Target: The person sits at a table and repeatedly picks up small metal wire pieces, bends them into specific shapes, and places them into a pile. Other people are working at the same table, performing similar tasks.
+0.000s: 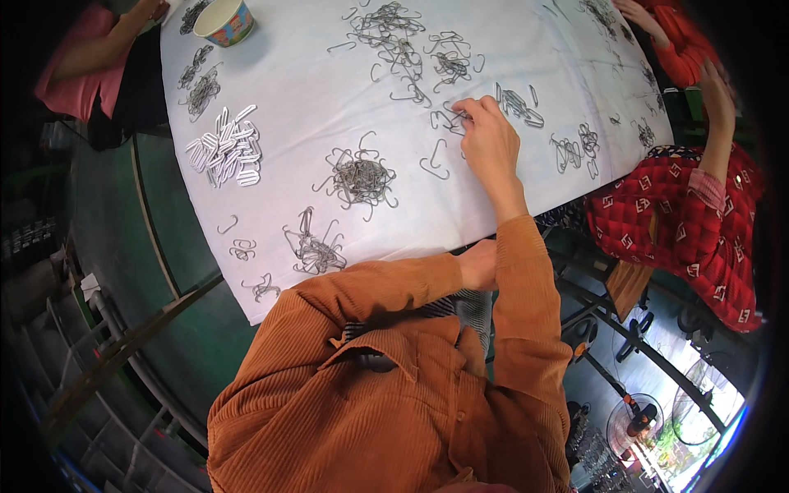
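My right hand (491,141) reaches over the white-covered table, thumb and fingertips pinched on a thin wire hook (448,120) in a small loose group. Nearer me, just left of that wrist, a bent wire hook (436,161) lies apart. A cluster of flatter metal hooks (518,105) rests right of the hand. Farther left is a tangled heap of wire hooks (362,179). My left hand (479,264) is low at the table's near edge, beside my right sleeve; its fingers are hidden.
A pile of shiny white-silver elongated pieces (226,149) lies left, with a colourful paper tub (226,23) beyond. More hook heaps (390,37) spread over the white cloth (288,90). A person in a red patterned jacket (678,214) sits right; others are at the far corners. A fan (637,421) stands lower right.
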Demonstrator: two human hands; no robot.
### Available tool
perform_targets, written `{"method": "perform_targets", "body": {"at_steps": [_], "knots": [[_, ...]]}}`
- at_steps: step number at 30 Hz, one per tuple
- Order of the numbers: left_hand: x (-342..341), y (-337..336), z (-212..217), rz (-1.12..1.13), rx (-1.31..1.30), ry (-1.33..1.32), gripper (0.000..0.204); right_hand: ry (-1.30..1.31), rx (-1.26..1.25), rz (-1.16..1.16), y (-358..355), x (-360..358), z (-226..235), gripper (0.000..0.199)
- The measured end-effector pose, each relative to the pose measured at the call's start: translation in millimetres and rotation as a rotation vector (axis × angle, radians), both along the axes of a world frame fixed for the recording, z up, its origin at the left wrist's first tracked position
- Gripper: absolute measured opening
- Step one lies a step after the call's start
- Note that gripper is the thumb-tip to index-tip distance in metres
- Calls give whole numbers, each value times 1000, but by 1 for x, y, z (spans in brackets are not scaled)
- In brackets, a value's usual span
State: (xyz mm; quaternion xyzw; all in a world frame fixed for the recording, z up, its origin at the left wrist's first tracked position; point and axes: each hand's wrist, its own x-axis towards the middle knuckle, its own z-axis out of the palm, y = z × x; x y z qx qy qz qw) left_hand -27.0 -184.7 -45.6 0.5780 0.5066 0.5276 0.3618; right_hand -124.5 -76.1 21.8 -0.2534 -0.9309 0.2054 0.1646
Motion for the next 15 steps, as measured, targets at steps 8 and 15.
{"method": "perform_targets", "body": {"at_steps": [8,15], "knots": [[18,3,-31,112,68,133,21,-136,128,106,6,-5,5,6],[16,1,-23,101,58,157,17,-220,112,130,12,-2,7,7]]}}
